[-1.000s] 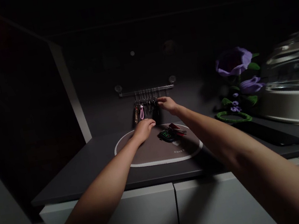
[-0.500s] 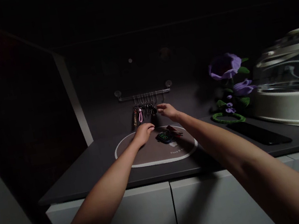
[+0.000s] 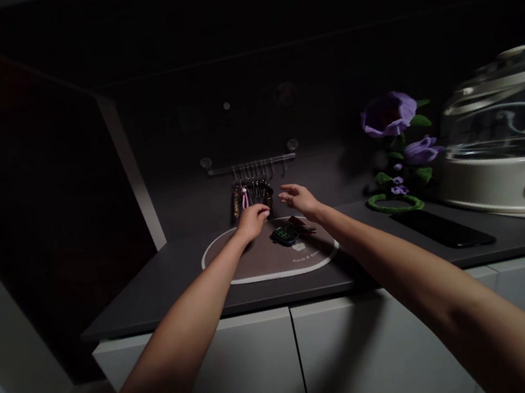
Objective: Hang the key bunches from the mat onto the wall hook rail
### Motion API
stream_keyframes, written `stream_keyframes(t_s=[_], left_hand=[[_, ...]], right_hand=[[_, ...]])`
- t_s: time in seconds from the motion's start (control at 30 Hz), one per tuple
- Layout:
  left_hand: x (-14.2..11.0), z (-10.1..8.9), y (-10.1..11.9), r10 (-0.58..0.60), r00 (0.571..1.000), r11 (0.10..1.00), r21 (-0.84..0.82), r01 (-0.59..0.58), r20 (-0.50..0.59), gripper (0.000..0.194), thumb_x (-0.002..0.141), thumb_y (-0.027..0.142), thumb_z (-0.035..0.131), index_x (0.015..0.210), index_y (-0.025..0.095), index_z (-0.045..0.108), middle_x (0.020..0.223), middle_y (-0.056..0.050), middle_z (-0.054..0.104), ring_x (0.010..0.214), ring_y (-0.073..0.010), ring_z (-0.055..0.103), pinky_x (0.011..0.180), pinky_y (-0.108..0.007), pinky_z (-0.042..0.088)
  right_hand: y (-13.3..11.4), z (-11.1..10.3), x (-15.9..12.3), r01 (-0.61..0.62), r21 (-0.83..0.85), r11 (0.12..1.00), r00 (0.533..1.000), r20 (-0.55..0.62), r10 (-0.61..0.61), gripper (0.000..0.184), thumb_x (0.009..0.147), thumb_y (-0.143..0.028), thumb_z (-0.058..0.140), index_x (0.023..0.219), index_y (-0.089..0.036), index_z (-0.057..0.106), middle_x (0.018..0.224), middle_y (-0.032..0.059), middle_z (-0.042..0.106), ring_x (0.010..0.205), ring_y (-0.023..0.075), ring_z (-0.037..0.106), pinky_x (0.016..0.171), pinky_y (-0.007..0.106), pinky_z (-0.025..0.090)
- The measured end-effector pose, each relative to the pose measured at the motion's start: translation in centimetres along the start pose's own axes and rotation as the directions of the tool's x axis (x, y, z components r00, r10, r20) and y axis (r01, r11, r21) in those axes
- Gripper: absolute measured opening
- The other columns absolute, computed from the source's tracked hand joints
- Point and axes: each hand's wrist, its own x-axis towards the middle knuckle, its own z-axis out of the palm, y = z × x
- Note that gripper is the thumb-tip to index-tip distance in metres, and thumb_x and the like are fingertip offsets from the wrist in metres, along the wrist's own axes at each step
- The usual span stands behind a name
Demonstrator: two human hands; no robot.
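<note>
Dimly, keys [image 3: 261,188] are seen hung below a rail [image 3: 253,164]; the right hand [image 3: 300,200] is loosely spread nearby, the left hand [image 3: 251,223] curled, any contents hidden.

Both bare arms [image 3: 408,272] stretch forward, converging; the left grip [image 3: 250,224] has its fingers bent inward, while the right grip [image 3: 302,200] (slightly higher) stands near it, untouching, fingers loosely parted
</note>
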Motion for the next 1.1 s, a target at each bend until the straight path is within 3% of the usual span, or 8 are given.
stream_keyframes(t_s=[0.2,0.33,0.47,0.57,0.67,0.77,0.9,1.1], left_hand=[[0.6,1.1,1.1,-0.128,0.991,0.985,-0.125,0.122,-0.039,0.017,0.075,0.013,0.055,0.088,0.013,0.065,0.089,-0.006,0.067,0.083,-0.0144,0.061,0.078,-0.028,0.047],[0.1,2.3,1.0,-0.179,0.983,0.971,-0.17,0.17,-0.042,0.016,0.074,0.014,0.056,0.087,0.011,0.065,0.087,-0.007,0.067,0.079,-0.0135,0.061,0.076,-0.027,0.047],[-0.6,3.0,0.3,-0.171,0.985,0.974,-0.149,0.17,0.001,0.016,0.074,0.016,0.057,0.087,0.011,0.065,0.088,-0.008,0.067,0.079,-0.0137,0.06,0.075,-0.026,0.047],[-1.0,3.0,-0.4,-0.146,0.989,0.985,-0.091,0.148,0.037,0.016,0.073,0.018,0.057,0.085,0.012,0.066,0.086,-0.007,0.068,0.078,-0.0141,0.06,0.075,-0.026,0.046],[-1.1,3.0,-1.1,-0.117,0.99,0.992,-0.043,0.12,0.084,0.019,0.073,0.023,0.057,0.084,0.012,0.067,0.084,-0.007,0.068,0.076,-0.0148,0.059,0.072,-0.026,0.045],[-1.2,3.3,-1.8,-0.134,0.978,0.988,-0.055,0.145,0.162,0.025,0.072,0.032,0.057,0.081,0.012,0.068,0.078,-0.006,0.067,0.072,-0.015,0.058,0.068,-0.026,0.044],[-1.2,3.8,-2.2,-0.214,0.951,0.954,-0.162,0.253,0.225,0.025,0.072,0.032,0.056,0.075,0.011,0.068,0.065,-0.002,0.063,0.06,-0.0114,0.053,0.059,-0.023,0.039],[-1.2,4.0,-2.1,-0.31,0.925,0.902,-0.24,0.36,0.222,0.023,0.066,0.032,0.06,0.06,0.01,0.064,0.044,0.004,0.048,0.045,-0.0068,0.037,0.05,-0.022,0.029]], right_hand=[[0.8,0.0,-1.4,0.092,-0.019,0.996,0.995,-0.037,-0.092,0.037,0.077,-0.018,0.049,0.114,-0.014,0.049,0.084,0.0057,0.065,0.073,0.01,0.059,0.069,0.024,0.045],[1.6,-0.5,-2.6,0.183,-0.212,0.96,0.979,-0.05,-0.197,0.035,0.078,-0.024,0.049,0.111,-0.016,0.051,0.073,0.0027,0.064,0.066,0.0113,0.057,0.066,0.026,0.045],[2.4,-1.4,-3.8,0.28,-0.442,0.852,0.952,0.014,-0.305,0.032,0.08,-0.027,0.047,0.11,-0.018,0.054,0.071,0.0022,0.063,0.065,0.0126,0.057,0.067,0.027,0.044],[2.8,-1.9,-4.0,0.354,-0.569,0.742,0.927,0.11,-0.358,0.027,0.081,-0.025,0.047,0.104,-0.018,0.059,0.083,0.0053,0.065,0.075,0.0143,0.058,0.074,0.028,0.043],[3.0,-2.1,-3.8,0.415,-0.665,0.621,0.901,0.207,-0.381,0.021,0.08,-0.021,0.048,0.093,-0.017,0.064,0.094,0.0079,0.065,0.086,0.0161,0.056,0.08,0.029,0.041],[3.2,-2.0,-3.5,0.455,-0.713,0.533,0.882,0.278,-0.381,0.02,0.079,-0.019,0.049,0.089,-0.017,0.066,0.09,0.0079,0.065,0.086,0.0164,0.055,0.08,0.028,0.04],[3.4,-1.7,-3.2,0.464,-0.746,0.477,0.877,0.311,-0.367,0.02,0.079,-0.018,0.05,0.09,-0.016,0.067,0.088,0.0085,0.064,0.084,0.017,0.055,0.079,0.028,0.039],[3.5,-1.5,-2.8,0.458,-0.763,0.456,0.874,0.294,-0.387,0.022,0.079,-0.016,0.048,0.09,-0.016,0.067,0.09,0.0083,0.065,0.085,0.0175,0.055,0.079,0.028,0.039]])
